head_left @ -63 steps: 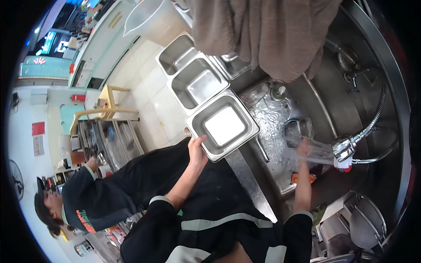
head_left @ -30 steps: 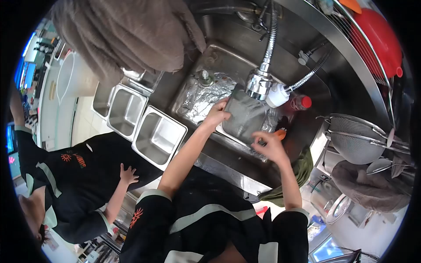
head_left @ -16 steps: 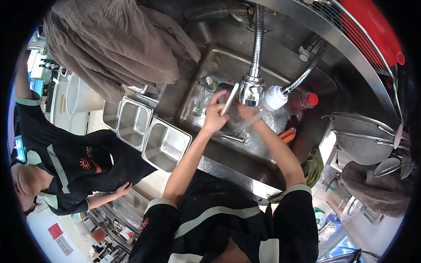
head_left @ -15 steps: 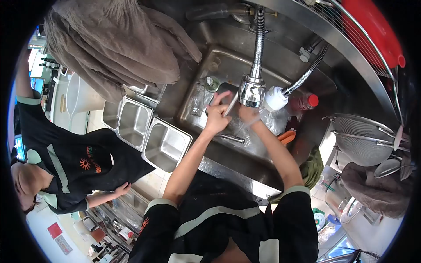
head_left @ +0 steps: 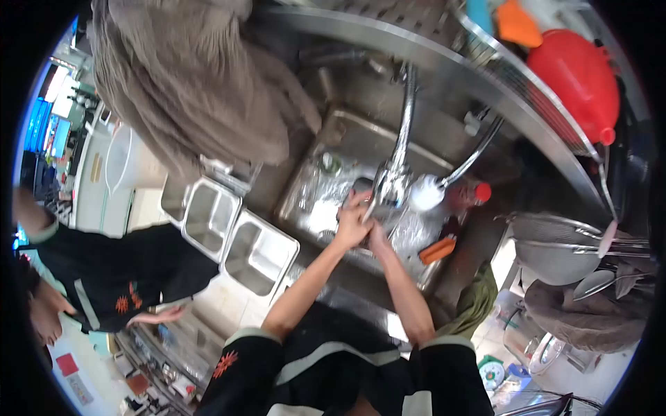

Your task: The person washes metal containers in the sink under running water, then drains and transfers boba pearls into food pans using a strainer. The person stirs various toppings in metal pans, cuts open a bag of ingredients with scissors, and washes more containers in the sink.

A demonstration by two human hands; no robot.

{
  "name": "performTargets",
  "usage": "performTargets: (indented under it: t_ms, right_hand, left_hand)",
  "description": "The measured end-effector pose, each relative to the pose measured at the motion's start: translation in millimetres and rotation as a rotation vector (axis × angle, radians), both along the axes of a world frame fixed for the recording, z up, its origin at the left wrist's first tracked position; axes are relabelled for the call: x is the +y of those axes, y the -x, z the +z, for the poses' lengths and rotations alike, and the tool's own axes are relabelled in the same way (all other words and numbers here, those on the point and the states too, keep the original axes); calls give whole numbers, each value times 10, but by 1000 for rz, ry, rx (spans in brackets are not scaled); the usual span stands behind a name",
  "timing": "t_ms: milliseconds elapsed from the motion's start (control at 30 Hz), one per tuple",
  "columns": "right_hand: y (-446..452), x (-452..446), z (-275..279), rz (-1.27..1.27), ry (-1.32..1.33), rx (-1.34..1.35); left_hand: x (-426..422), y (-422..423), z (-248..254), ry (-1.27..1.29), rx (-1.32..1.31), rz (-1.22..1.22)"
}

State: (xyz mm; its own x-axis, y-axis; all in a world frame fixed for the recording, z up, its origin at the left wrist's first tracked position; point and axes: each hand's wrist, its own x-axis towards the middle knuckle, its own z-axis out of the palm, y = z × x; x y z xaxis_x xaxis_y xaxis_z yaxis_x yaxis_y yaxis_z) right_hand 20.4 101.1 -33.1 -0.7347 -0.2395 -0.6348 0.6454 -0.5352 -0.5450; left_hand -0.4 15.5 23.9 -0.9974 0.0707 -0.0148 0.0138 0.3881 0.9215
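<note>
My left hand (head_left: 352,223) grips a clear container (head_left: 372,206), seen nearly edge-on under the chrome faucet head (head_left: 393,186). Close beside it, my right hand (head_left: 378,239) reaches behind the container's rim, its fingers hidden. Both hands are over the steel sink (head_left: 340,114), where wet clear items lie. A white sprayer head (head_left: 425,194) hangs right of the faucet. Near the right hand are an orange object (head_left: 437,250) and a red-capped bottle (head_left: 479,194).
Steel pans (head_left: 260,253) line the sink's left side, below a brown cloth (head_left: 201,83). Strainers (head_left: 555,249) and a green cloth (head_left: 475,301) are at right. A red container (head_left: 576,83) sits on the upper rack. A co-worker (head_left: 132,270) stands at left.
My left hand has left the steel pan and taken the clear container to the faucet; my right hand has moved in beside it. The view has shifted, and the co-worker's posture has changed.
</note>
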Motion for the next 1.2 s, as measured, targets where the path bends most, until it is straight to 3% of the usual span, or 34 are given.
performTargets:
  t_ms: [33, 100, 167, 200, 233, 300, 333, 367, 433, 533, 567, 667, 733, 767, 867, 933, 967, 1033, 1067, 1100, 1133, 1200]
  right_hand:
    - [28, 10, 50, -122, 234, -162]
    - [113, -2, 187, -361, 538, -216]
    - [331, 55, 554, -779, 361, -141]
    - [455, 176, 526, -836, 357, 73]
    - [463, 410, -95, -725, 816, 288]
    - [528, 392, 336, -985, 476, 116]
    - [519, 431, 480, -1059, 510, -5]
    - [494, 426, 581, -1073, 472, 72]
    - [429, 325, 831, -891, 199, 63]
    - [270, 169, 553, -527, 69, 133]
    - [174, 142, 578, -241, -155, 226]
    - [59, -38, 17, 76, -583, 509]
    - [-11, 148, 13, 389, -888, 587]
    - [62, 224, 541, 733, -1026, 524]
    - [17, 519, 623, 722, -1499, 1174]
    - [173, 692, 521, 750, -1720, 1277]
    - [288, 810, 286, 851, -1744, 1179]
    - [421, 1057, -123, 911, -1791, 1230]
    - [247, 1012, -166, 883, -1778, 1216]
    - [136, 896, -196, 842, -1771, 1211]
    - [90, 809, -171, 795, -1767, 1216]
    - [-35, 754, 28, 794, -1397, 1371]
  left_hand:
    - [3, -34, -74, 54, -22, -19]
    - [-12, -73, -294, 153, -2, -84]
    - [-41, -131, -586, 192, 60, -135]
    - [-16, -164, -601, 55, 6, -147]
    - [-9, -190, -503, 37, -5, -172]
    - [18, -280, -173, 111, 19, -230]
    - [19, -303, -113, 106, 22, -285]
    - [67, -319, -47, 118, 50, -277]
    - [112, -290, 169, 315, 22, -345]
    - [80, -134, -168, -210, 92, -178]
    - [39, -67, -177, -265, 30, -156]
    - [-14, 74, -45, -383, -73, -71]
    - [-11, 53, 105, -522, -122, 11]
    - [-52, 69, 201, -639, -158, 63]
    - [-176, 96, 241, -273, 65, -32]
    - [-178, 135, 203, -243, 28, -58]
    - [-188, 145, 136, -266, -14, -70]
    - [-222, 118, 81, -149, -41, -109]
    - [-226, 135, 64, -189, -94, -92]
    - [-213, 131, 25, 25, -82, -90]
    - [-201, 117, -87, 1, -85, -81]
    - [-222, 124, -287, -45, -67, -52]
